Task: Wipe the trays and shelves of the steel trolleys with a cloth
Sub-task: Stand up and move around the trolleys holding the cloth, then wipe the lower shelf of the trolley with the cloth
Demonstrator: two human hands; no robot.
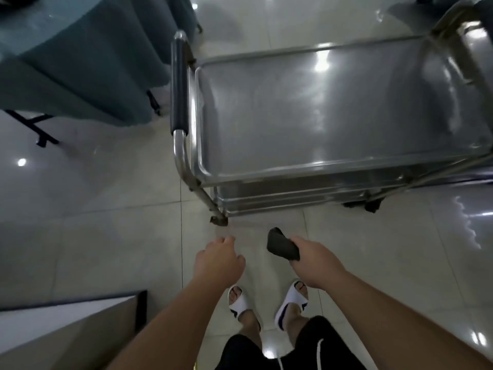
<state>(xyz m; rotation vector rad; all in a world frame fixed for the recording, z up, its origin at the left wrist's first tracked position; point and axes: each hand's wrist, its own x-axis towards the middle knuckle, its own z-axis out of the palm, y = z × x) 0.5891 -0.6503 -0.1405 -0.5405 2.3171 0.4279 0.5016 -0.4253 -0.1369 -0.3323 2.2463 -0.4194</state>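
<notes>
Right now I have the dark cloth (282,244) bunched in my right hand (316,260), fingers curled round one end so the rest sticks out free; my left hand (217,259) hangs loosely curled, holding nothing. Both hover over the floor, short of the steel trolley (333,110). I judge the cloth soft and light, best flattened under my palm; the top tray looks slick and rigid, its padded handle (178,85) the place to steady it.
</notes>
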